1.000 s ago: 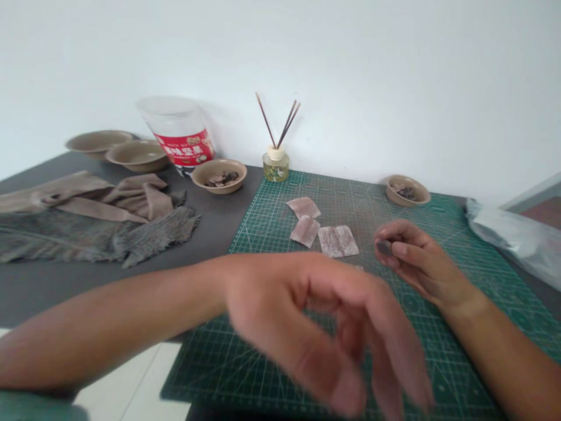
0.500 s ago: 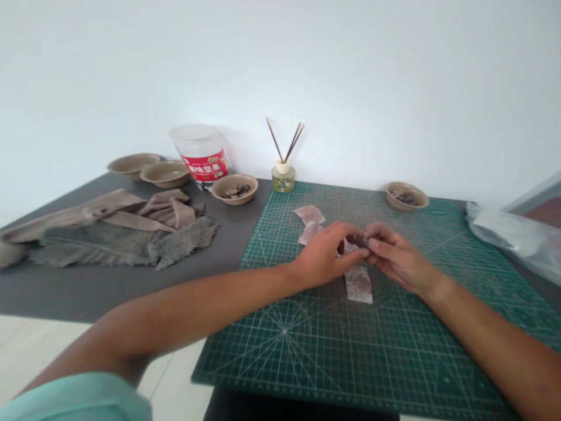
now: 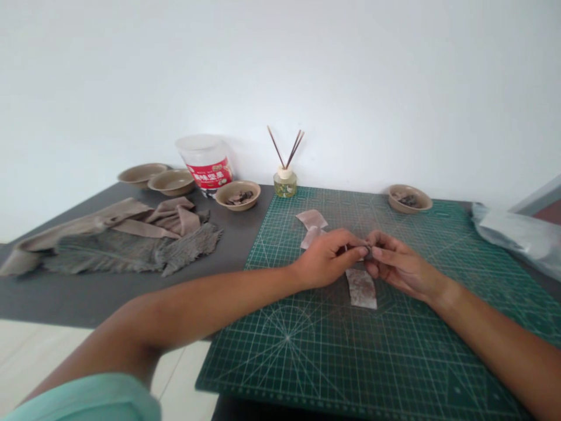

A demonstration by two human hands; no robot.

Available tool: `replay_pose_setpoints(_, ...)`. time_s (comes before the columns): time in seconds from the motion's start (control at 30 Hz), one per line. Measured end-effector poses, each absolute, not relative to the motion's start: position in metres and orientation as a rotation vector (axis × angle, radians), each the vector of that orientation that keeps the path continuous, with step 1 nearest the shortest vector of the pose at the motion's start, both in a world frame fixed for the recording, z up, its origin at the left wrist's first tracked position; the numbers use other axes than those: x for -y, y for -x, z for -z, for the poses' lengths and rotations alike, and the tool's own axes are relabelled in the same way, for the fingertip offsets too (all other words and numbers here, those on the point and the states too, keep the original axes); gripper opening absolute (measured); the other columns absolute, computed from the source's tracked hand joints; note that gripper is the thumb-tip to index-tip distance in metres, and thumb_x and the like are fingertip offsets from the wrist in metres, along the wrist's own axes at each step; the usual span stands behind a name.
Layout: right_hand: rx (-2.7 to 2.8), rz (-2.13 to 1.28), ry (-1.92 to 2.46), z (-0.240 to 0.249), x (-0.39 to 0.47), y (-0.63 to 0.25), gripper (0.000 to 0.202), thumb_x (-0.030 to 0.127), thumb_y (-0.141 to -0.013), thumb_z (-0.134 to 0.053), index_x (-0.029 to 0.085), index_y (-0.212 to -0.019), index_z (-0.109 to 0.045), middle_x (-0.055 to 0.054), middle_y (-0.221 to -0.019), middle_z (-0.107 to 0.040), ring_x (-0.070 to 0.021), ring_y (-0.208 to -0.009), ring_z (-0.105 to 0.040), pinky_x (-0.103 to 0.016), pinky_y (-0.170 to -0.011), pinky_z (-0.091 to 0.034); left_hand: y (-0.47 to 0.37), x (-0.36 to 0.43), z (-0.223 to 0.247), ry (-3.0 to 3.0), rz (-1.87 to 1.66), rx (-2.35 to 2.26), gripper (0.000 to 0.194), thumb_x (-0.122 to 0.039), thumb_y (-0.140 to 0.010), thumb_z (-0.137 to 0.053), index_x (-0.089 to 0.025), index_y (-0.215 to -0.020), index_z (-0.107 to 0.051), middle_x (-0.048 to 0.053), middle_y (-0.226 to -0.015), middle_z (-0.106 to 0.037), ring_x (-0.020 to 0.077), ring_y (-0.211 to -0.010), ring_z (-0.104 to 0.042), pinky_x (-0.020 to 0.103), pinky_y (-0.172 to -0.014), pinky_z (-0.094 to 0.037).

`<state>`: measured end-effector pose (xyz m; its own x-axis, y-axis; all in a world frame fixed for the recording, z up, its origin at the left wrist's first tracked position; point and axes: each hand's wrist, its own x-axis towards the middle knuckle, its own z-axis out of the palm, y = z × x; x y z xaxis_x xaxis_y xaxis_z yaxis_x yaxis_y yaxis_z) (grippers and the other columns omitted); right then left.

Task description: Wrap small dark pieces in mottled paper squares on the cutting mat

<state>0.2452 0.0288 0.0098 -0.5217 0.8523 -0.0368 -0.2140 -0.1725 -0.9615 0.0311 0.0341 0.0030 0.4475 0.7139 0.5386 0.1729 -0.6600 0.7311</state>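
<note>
Above the green cutting mat (image 3: pixel 333 362), my left hand (image 3: pixel 326 257) and my right hand (image 3: pixel 401 264) meet fingertip to fingertip. Between them they pinch a small dark grey piece (image 3: pixel 368 251), mostly covered by the fingers, so its kind is unclear. A stained whitish square of cloth or paper (image 3: pixel 363 289) lies on the mat just below the hands. Two pale pinkish squares, one of them a flat patch (image 3: pixel 312 218), lie beyond my left hand, the nearer one partly covered by it.
One bowl with dark pieces (image 3: pixel 409 199) stands at the mat's back right, another bowl (image 3: pixel 238 196) left of the reed diffuser (image 3: pixel 285 183). A plastic tub (image 3: pixel 205 166), two more bowls and crumpled grey-brown cloths (image 3: pixel 131 237) occupy the left. A clear plastic bag (image 3: pixel 517 240) lies right.
The fingers have shifted round the small dark piece, with both hands still joined on it. The whole view has moved slightly, so everything sits a little lower and further right.
</note>
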Motion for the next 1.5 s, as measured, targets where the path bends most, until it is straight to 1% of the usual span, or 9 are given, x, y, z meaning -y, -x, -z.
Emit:
replay_pose_setpoints(0.23,1.299,-1.793,0.815,-0.012,-0.027,-0.247,0.023,0.035,-0.084,-0.082,0.024,-0.093,-0.064,0.003,-0.078,-0.063,-0.0128,-0.065,-0.063,-0.024,-0.059,-0.052,-0.031,-0.028,-0.006,-2.134,-1.102,-0.809,0.023,-0.031,-0.103,-0.05,-0.017,-0.104,-0.068,0.005,-0.097,-0.074,0.0158,-0.089,-0.069,0.03,-0.085,-0.055)
replay_pose_setpoints(0.37,1.292,-1.812,0.803,-0.011,-0.028,-0.249,0.02,0.032,-0.085,-0.082,0.024,-0.094,-0.066,0.003,-0.079,-0.063,-0.0124,-0.068,-0.063,-0.023,-0.062,-0.051,-0.031,-0.028,-0.005,-2.186,-1.086,-0.784,0.024,-0.028,-0.103,-0.046,-0.016,-0.11,-0.065,0.007,-0.1,-0.073,0.0169,-0.091,-0.068,0.032,-0.085,-0.055)
replay_pose_setpoints(0.53,1.655,-1.591,0.861,-0.013,-0.03,-0.262,0.016,0.033,-0.088,-0.078,0.024,-0.094,-0.067,0.002,-0.083,-0.062,-0.0135,-0.073,-0.059,-0.025,-0.066,-0.049,-0.027,-0.026,-0.006,-2.353,-0.992,-0.899,0.021,-0.017,-0.088,-0.052,-0.015,-0.105,-0.063,0.006,-0.094,-0.071,0.0174,-0.084,-0.065,0.032,-0.077,-0.052)
replay_pose_setpoints(0.67,2.126,-1.234,0.963,-0.018,-0.025,-0.272,0.008,0.031,-0.091,-0.072,0.025,-0.097,-0.068,-0.003,-0.093,-0.068,-0.0199,-0.083,-0.062,-0.033,-0.072,-0.052,-0.021,-0.017,-0.009,-2.672,-0.728,-0.968,0.022,-0.028,-0.082,-0.059,-0.017,-0.099,-0.066,0.007,-0.094,-0.068,0.0237,-0.09,-0.062,0.039,-0.082,-0.048)
replay_pose_setpoints(0.83,2.536,-0.854,0.915,-0.016,-0.013,-0.262,0.002,0.025,-0.094,-0.067,0.025,-0.092,-0.068,-0.003,-0.096,-0.07,-0.0203,-0.082,-0.065,-0.036,-0.073,-0.051,-0.018,-0.003,-0.013,-2.837,-0.472,-0.973,0.023,-0.037,-0.083,-0.06,-0.017,-0.092,-0.065,0.01,-0.097,-0.066,0.0255,-0.088,-0.059,0.042,-0.08,-0.047)
replay_pose_setpoints(1.0,2.674,-0.707,0.85,-0.011,-0.011,-0.255,0.009,0.025,-0.098,-0.06,0.026,-0.097,-0.069,-0.005,-0.107,-0.071,-0.0222,-0.092,-0.068,-0.039,-0.082,-0.053,-0.018,0.0,-0.012,-2.852,-0.418,-0.993,0.027,-0.042,-0.086,-0.06,-0.017,-0.096,-0.064,0.01,-0.1,-0.064,0.0258,-0.091,-0.059,0.041,-0.08,-0.047)
replay_pose_setpoints(1.17,2.674,-0.543,0.921,-0.012,-0.018,-0.265,0.012,0.026,-0.099,-0.059,0.025,-0.096,-0.07,-0.006,-0.103,-0.072,-0.0243,-0.092,-0.068,-0.042,-0.082,-0.053,-0.017,-0.002,-0.013,-2.82,-0.402,-1.006,0.032,-0.048,-0.087,-0.061,-0.018,-0.098,-0.064,0.009,-0.101,-0.062,0.0256,-0.091,-0.058,0.042,-0.082,-0.047)
replay_pose_setpoints(1.33,2.711,-0.679,0.767,-0.015,-0.011,-0.26,0.012,0.023,-0.099,-0.06,0.026,-0.092,-0.07,-0.003,-0.099,-0.073,-0.0207,-0.09,-0.069,-0.037,-0.082,-0.052,-0.017,-0.002,-0.013,-2.813,-0.39,-1.026,0.034,-0.05,-0.085,-0.065,-0.018,-0.097,-0.063,0.009,-0.102,-0.061,0.0269,-0.093,-0.057,0.043,-0.084,-0.047)
replay_pose_setpoints(1.5,2.686,-0.564,0.883,-0.015,-0.012,-0.259,0.01,0.022,-0.096,-0.062,0.025,-0.092,-0.07,-0.004,-0.1,-0.072,-0.0228,-0.091,-0.067,-0.04,-0.082,-0.05,-0.017,-0.001,-0.015,-2.79,-0.364,-1.04,0.036,-0.051,-0.086,-0.065,-0.019,-0.102,-0.062,0.009,-0.107,-0.06,0.0278,-0.097,-0.055,0.045,-0.085,-0.047)
